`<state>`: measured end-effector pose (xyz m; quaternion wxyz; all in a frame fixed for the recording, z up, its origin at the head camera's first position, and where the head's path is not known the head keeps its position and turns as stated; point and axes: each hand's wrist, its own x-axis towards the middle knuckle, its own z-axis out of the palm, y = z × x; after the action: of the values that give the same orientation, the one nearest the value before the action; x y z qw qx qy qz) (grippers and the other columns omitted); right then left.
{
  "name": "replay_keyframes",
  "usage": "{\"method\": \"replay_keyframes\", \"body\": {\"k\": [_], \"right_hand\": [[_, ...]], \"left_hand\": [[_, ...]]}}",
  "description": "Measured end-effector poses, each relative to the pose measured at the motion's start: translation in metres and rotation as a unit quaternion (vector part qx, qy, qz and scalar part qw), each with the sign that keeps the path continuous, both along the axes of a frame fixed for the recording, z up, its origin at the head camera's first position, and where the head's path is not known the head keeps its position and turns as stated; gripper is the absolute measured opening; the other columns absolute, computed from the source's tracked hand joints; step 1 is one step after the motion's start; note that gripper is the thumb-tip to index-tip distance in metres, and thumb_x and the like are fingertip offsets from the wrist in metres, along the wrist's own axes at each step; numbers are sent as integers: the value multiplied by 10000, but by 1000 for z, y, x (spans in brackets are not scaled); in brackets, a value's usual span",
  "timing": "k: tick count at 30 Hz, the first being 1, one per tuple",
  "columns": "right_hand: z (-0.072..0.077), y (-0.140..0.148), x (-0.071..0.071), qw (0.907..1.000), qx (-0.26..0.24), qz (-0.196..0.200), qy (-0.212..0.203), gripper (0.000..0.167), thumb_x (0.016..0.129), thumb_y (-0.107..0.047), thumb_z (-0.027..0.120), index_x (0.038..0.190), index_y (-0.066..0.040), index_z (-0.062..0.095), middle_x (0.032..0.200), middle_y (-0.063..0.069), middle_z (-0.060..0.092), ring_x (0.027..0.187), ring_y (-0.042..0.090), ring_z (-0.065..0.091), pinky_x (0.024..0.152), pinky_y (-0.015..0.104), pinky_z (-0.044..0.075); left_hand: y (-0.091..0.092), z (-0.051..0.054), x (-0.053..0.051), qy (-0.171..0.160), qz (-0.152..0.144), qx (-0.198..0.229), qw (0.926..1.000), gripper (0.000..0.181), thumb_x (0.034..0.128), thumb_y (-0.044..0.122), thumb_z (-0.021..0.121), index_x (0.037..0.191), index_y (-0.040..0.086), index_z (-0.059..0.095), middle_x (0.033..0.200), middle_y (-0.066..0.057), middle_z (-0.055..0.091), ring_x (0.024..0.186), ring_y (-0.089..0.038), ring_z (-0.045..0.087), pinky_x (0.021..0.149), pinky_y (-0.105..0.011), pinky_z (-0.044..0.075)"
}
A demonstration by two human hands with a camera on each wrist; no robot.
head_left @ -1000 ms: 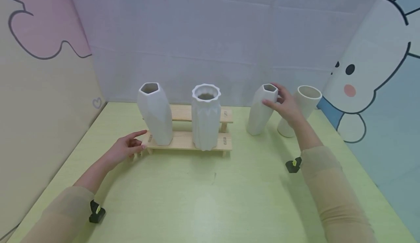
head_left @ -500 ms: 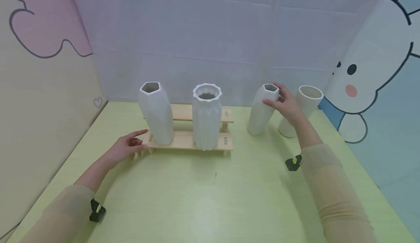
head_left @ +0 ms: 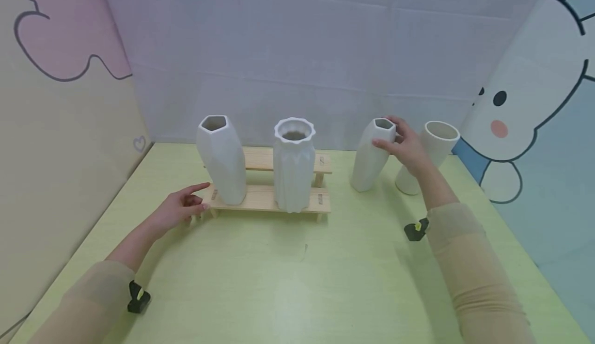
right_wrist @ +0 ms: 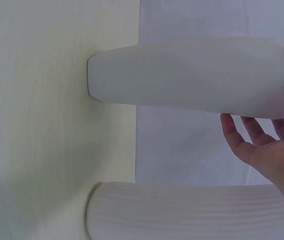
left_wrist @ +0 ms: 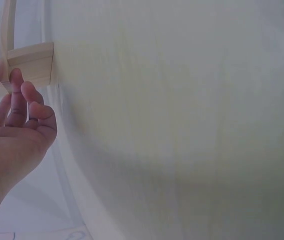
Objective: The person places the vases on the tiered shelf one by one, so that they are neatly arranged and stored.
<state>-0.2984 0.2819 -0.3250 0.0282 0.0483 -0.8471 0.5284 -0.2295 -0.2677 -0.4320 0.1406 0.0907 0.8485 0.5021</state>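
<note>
My left hand (head_left: 178,210) holds the left end of a two-step wooden shelf (head_left: 260,199), thumb at the front corner and index finger behind it. In the left wrist view, my left fingers (left_wrist: 19,95) are beside the shelf's end and leg (left_wrist: 31,62). On the lower step stand a white faceted vase (head_left: 222,160) and a white vase with a scalloped rim (head_left: 294,171). My right hand (head_left: 406,147) grips a smaller white faceted vase (head_left: 369,160) near its rim. Its base stands on the table (right_wrist: 46,100), as the right wrist view shows.
A white round vase (head_left: 437,142) stands behind my right hand and is partly hidden by it; its ribbed side (right_wrist: 192,212) shows in the right wrist view. A pale wall (head_left: 297,75) closes the back, and printed panels (head_left: 534,106) flank the table.
Almost nothing differs. The head view has shifted very slightly, while both hands and the vases keep their places.
</note>
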Motion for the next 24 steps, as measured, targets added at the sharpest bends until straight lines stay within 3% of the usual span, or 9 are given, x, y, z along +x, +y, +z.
{"method": "replay_keyframes", "body": {"k": [11,17,24], "right_hand": [[14,-10,3,10000,8,31,52,736,832,-247,733,1433,-182,312,1454,93,371,1262,313,442,882,409,479],[31,-18,7,9999,65,19,156,694,825,-278,739,1399,-226,352,1415,62,409,1217,283,480,882,401,483],[52,-25,9,9993,140,63,333,653,817,-267,748,1363,-236,391,1391,52,434,1201,279,499,781,278,494]], "left_hand": [[0,-2,-1,-4,44,-42,10000,645,903,224,650,1467,167,342,1053,-151,601,736,-167,539,537,-279,471],[0,-2,-2,14,57,-74,10000,650,898,246,656,1466,176,346,1050,-155,598,721,-169,537,537,-278,470],[1,0,0,38,51,-148,9999,646,903,248,650,1466,170,344,1038,-147,590,729,-174,532,546,-271,466]]}}
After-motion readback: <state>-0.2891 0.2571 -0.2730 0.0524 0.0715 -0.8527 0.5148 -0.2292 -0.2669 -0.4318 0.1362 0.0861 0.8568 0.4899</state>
